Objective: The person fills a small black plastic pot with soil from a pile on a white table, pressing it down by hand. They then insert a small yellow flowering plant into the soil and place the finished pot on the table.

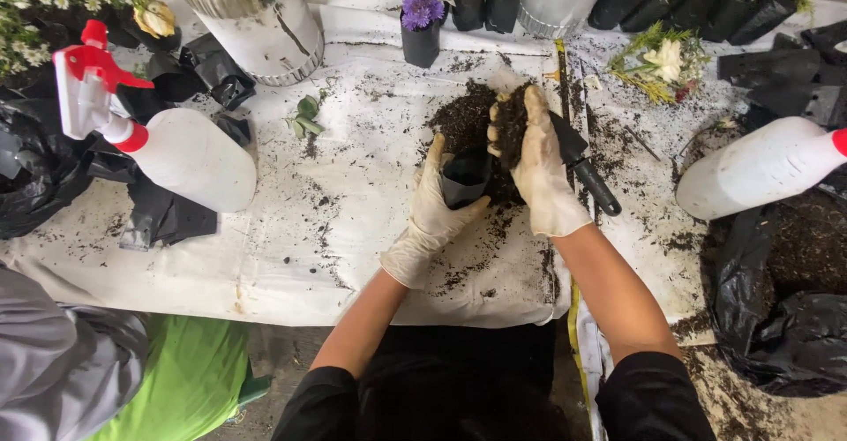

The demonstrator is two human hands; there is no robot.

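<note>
no packages, labels, signs or screens visible

Table point(353, 229) under white sheet, stained, soil-strewn. Soil heap point(463, 119) at centre. Black trowel point(582, 172) beside heap, right. White spray bottle point(176, 145), red trigger, lying at left on black plastic point(163, 216). Second white bottle point(759, 169) lying at right edge. Metal bucket point(265, 31) at back left; another bucket point(554, 0) at back centre. Black pot with purple flower point(422, 26) between them. Row of black pots point(688, 4) along back right. Loose flower sprig point(662, 62) right of centre. Green leaves point(306, 116) near bucket. Black soil bag point(785, 317) at right.
</note>
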